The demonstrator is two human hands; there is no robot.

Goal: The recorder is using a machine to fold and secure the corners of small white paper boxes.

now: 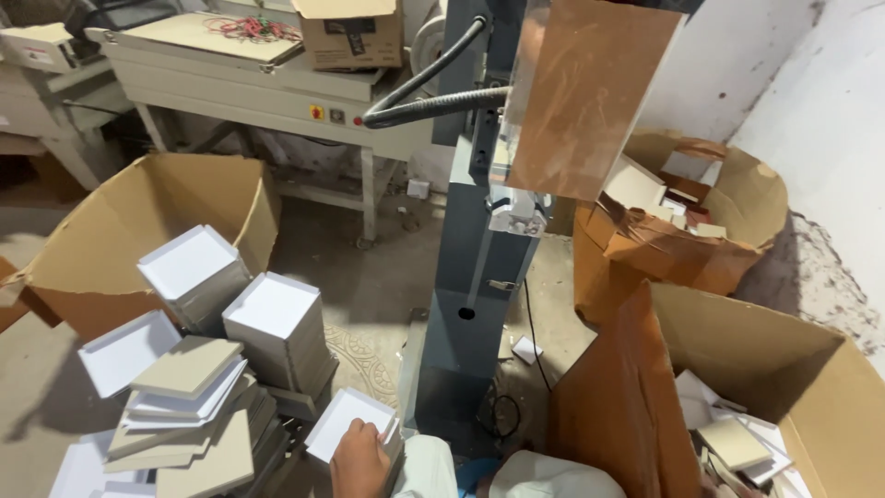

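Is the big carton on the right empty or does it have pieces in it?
Partly filled: the carton holds loose white and grey pieces on its bottom.

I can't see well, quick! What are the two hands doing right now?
Left hand: closed on the top white tray of a stack.
Right hand: not in the picture, so it cannot be told.

The white cardboard tray (346, 420) was a shallow square thing with a low raised rim, open side up, tilted a bit. It sat on top of a short stack of the same trays (392, 452), down by the bottom edge.
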